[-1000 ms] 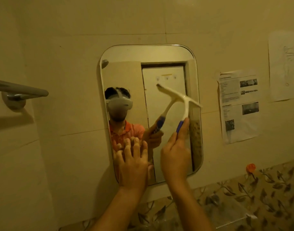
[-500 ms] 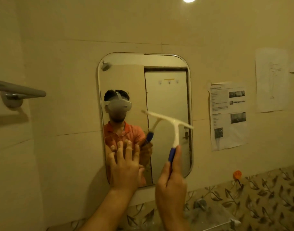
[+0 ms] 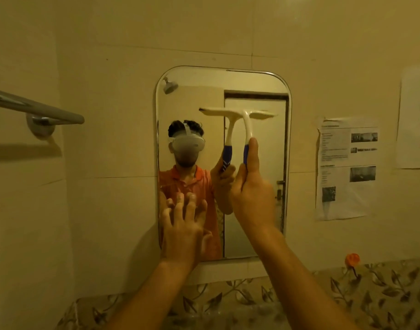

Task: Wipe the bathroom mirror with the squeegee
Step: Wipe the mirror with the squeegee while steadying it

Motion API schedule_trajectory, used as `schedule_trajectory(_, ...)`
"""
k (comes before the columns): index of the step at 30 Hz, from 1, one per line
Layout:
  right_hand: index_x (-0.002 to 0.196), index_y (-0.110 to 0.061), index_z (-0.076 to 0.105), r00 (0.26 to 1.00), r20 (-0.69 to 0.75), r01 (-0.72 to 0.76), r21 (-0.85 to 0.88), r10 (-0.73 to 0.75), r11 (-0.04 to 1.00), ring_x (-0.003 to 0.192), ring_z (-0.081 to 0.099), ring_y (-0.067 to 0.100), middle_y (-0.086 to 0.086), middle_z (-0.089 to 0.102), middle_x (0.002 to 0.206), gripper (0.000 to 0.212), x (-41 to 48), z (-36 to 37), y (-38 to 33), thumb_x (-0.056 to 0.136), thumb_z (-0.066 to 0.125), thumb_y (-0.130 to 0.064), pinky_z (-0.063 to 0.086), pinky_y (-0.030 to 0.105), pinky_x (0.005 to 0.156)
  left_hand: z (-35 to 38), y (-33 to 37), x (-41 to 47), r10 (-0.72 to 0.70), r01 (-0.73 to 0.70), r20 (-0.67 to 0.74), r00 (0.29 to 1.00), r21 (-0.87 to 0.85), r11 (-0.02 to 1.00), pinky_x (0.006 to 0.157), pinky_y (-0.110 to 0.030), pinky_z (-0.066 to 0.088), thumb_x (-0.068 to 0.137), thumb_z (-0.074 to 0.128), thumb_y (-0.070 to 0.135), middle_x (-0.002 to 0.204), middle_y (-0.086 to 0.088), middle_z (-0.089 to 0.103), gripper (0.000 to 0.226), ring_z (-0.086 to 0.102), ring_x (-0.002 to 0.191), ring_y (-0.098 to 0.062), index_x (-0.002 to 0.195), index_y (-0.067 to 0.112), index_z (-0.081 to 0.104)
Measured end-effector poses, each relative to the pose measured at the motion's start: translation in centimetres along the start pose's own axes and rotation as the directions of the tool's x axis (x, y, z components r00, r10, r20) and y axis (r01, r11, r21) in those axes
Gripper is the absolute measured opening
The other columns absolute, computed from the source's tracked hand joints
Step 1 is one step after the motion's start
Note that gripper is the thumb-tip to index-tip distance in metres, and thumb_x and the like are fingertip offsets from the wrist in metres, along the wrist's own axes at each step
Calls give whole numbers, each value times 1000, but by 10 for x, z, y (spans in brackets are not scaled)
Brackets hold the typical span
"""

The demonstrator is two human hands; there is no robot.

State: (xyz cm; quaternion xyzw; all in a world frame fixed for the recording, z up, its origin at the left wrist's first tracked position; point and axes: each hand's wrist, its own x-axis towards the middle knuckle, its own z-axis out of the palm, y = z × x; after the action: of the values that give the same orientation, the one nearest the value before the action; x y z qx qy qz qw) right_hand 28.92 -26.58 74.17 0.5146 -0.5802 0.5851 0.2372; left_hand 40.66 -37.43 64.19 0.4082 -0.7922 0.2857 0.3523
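Head view has my right hand (image 3: 251,194) curled round the handle of the squeegee (image 3: 248,126), its blade level high on the mirror (image 3: 194,101), left hand (image 3: 182,232) spread flat on the lower glass; next, I judge, a steady downward pull.

Cream tiled wall (image 3: 109,32), towel bar (image 3: 37,110) left, taped papers (image 3: 344,167) right.

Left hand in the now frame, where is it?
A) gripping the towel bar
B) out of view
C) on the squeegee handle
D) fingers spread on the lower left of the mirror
D: the left hand lies with straight, spread fingers against the lower left of the mirror, its fingertips meeting their reflection, while the right hand alone grips the squeegee.
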Motion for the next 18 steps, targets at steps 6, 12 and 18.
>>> schedule_trajectory(6,150,-52,-17,997,68,-20,-25,22,999,46,50,9,-2,52,61,72,-100,23,35,101,33,-38,42,23,42,2,0,-1,0,1,-27,1000,39,999,103,-63,35,73,79,59,155,-20,42,88,35,143,-45,146,18,53)
schedule_trajectory(12,156,-47,0,972,210,-94,-65,106,993,39,46,9,-6,53,60,82,-160,21,53,96,53,-27,37,19,36,4,0,-2,-12,12,-19,1000,20,1000,104,-62,34,75,77,55,151,-18,46,76,34,143,-44,140,19,60)
schedule_trajectory(18,144,-67,-6,986,160,-57,28,52,998,57,59,7,-12,53,59,83,-124,-16,54,99,50,-26,46,18,48,-5,5,-4,-47,48,-10,999,23,999,107,-61,31,74,78,57,150,-15,46,81,32,143,-42,144,20,56)
